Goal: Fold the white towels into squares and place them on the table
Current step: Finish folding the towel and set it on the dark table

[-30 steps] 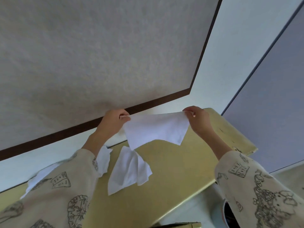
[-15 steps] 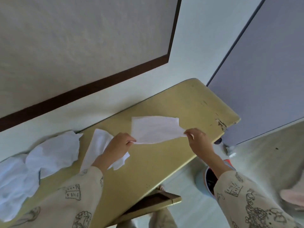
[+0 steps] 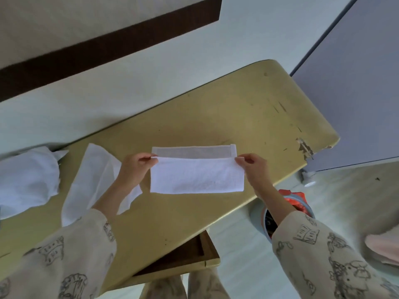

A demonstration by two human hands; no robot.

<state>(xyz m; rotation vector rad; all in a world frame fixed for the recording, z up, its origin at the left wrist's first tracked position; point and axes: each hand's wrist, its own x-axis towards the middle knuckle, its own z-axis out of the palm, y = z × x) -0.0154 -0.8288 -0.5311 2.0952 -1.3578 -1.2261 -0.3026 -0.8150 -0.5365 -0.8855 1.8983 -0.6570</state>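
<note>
A white towel (image 3: 195, 176) lies on the yellow table (image 3: 248, 117), its near half folded up over the far half, a strip of which still shows. My left hand (image 3: 135, 169) pinches the folded layer's upper left corner. At the upper right corner my right hand (image 3: 252, 167) pinches the same layer. A second white towel (image 3: 92, 178) lies loosely folded under my left forearm. A crumpled white towel (image 3: 26, 180) sits at the table's left end.
The table stands against a pale wall (image 3: 129, 83), with a chipped corner (image 3: 304, 147) at the right. Below its front edge an open wooden drawer (image 3: 194, 255) sticks out. A bin with red contents (image 3: 291, 201) stands on the floor to the right.
The towel, held up in the air a second ago, has come down onto the table. Both hands have folded its near half over the far half.
</note>
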